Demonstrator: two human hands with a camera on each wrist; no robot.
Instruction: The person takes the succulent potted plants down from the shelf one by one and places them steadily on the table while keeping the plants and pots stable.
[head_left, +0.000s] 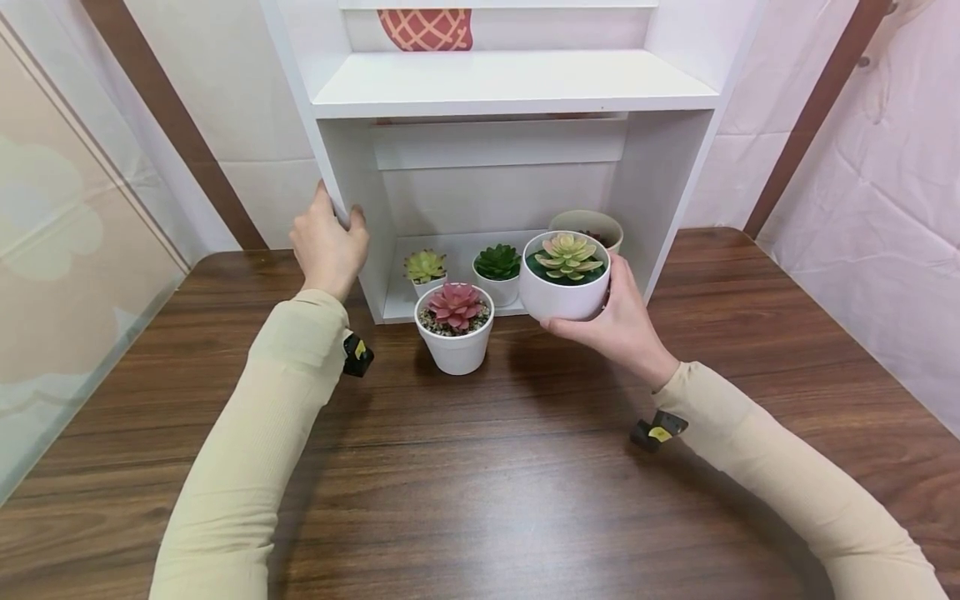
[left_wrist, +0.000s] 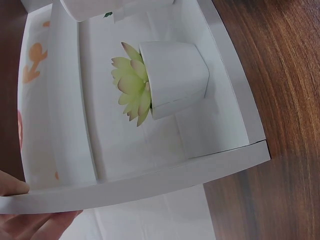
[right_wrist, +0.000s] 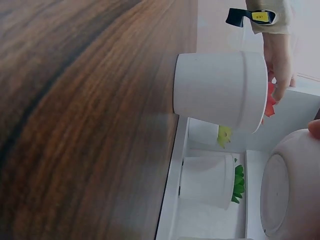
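The right hand [head_left: 628, 325] holds the bowl-shaped pot [head_left: 562, 298] in front of the shelf [head_left: 517, 79]; likely light, stiff and slick, best cupped round its wall; the left hand [head_left: 330, 247] grips the shelf's left side.

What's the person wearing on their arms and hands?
The left sleeve and right sleeve are long, plain and cream. Near each wrist sits a small black gadget with a yellow patch. The left hand and right hand are bare: no gloves.
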